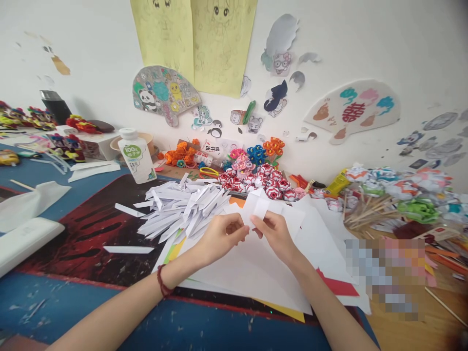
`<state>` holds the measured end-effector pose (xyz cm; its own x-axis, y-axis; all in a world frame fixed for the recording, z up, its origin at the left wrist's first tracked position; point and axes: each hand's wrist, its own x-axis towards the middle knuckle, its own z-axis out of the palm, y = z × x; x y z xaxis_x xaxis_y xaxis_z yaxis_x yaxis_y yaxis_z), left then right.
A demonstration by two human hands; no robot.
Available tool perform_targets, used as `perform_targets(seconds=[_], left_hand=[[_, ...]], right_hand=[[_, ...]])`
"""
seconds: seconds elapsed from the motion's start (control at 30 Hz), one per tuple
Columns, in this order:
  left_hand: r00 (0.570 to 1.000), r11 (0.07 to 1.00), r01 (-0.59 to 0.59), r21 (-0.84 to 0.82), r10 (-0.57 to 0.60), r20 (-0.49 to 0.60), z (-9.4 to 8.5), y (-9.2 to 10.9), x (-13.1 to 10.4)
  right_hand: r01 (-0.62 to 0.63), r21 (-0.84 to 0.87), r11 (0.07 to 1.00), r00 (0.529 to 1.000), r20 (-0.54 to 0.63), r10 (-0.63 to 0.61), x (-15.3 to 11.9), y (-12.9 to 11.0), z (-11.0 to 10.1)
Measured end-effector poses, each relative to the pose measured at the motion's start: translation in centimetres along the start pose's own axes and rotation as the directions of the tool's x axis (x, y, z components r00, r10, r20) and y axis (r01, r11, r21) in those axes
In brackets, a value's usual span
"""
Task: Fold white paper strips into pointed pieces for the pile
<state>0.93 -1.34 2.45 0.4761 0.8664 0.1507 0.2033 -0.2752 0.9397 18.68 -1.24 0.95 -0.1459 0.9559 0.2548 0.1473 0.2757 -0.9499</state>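
Observation:
Between the thumb and fingers of my right hand is a small piece of white paper, upright with a crease across it. My left hand is closed just beside it, thumb against curled fingertips; whether anything is pinched there is hidden. Both hands are above a stack of large white paper sheets, where yellow, green and red sheets peek out. Left of my left hand lies a heap of folded white paper strips. One loose folded strip rests apart on the dark red mat.
Red-and-white paper flowers stand behind the sheets. A white bottle is at the back left, and a white elongated device lies at the left edge. Thin wooden sticks and wrapped paper bundles crowd the right side.

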Motion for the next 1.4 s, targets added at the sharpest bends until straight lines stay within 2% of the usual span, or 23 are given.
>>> perform_targets(seconds=[0.17,0.27,0.37,0.4,0.47,0.53,0.6,0.73,0.97,1.2,1.4], left_hand=[[0.997,0.989,-0.065,0.135,0.069,-0.028,-0.5,-0.2,0.4],[0.988,0.979,-0.108,0.171,0.125,-0.091,-0.9,-0.5,0.7],[0.986,0.972,-0.094,0.214,0.121,-0.115,-1.7,-0.9,1.2],[0.989,0.966,-0.085,0.245,0.112,-0.1,-2.1,-1.0,1.4],[0.997,0.938,-0.076,0.338,0.08,0.001,-2.8,-1.4,1.7],[0.991,0.9,-0.117,0.42,0.076,0.114,-3.4,-1.8,1.8],[0.985,0.852,-0.134,0.506,0.061,0.158,-3.6,-2.3,1.9],[0.987,0.772,-0.135,0.622,0.049,0.154,-3.3,-3.1,1.9],[0.978,0.669,-0.21,0.713,0.135,0.162,-2.6,-4.2,2.1],[0.97,0.528,-0.226,0.819,0.196,0.142,-1.6,-4.7,2.1],[0.975,0.543,-0.2,0.815,0.189,0.114,-1.4,-5.2,2.3]], right_hand=[[-0.005,0.059,0.998,0.998,-0.055,0.008,0.3,0.0,-0.4],[-0.087,0.061,0.994,0.996,-0.016,0.088,0.5,0.0,-1.0],[-0.132,0.089,0.987,0.991,0.015,0.132,0.9,0.1,-1.6],[-0.126,0.1,0.987,0.992,0.009,0.126,1.0,0.1,-1.9],[-0.106,0.09,0.99,0.994,-0.012,0.107,1.2,0.2,-2.5],[-0.115,0.031,0.993,0.993,0.024,0.115,1.4,0.4,-3.1],[-0.163,-0.038,0.986,0.98,0.109,0.166,1.6,0.8,-3.6],[-0.166,-0.171,0.971,0.949,0.24,0.204,1.7,2.2,-3.7],[-0.033,-0.407,0.913,0.969,0.211,0.129,1.8,4.1,-2.9],[0.041,-0.424,0.905,0.976,0.212,0.056,1.7,4.0,-2.4],[0.026,-0.354,0.935,0.952,0.293,0.085,1.8,3.7,-3.1]])
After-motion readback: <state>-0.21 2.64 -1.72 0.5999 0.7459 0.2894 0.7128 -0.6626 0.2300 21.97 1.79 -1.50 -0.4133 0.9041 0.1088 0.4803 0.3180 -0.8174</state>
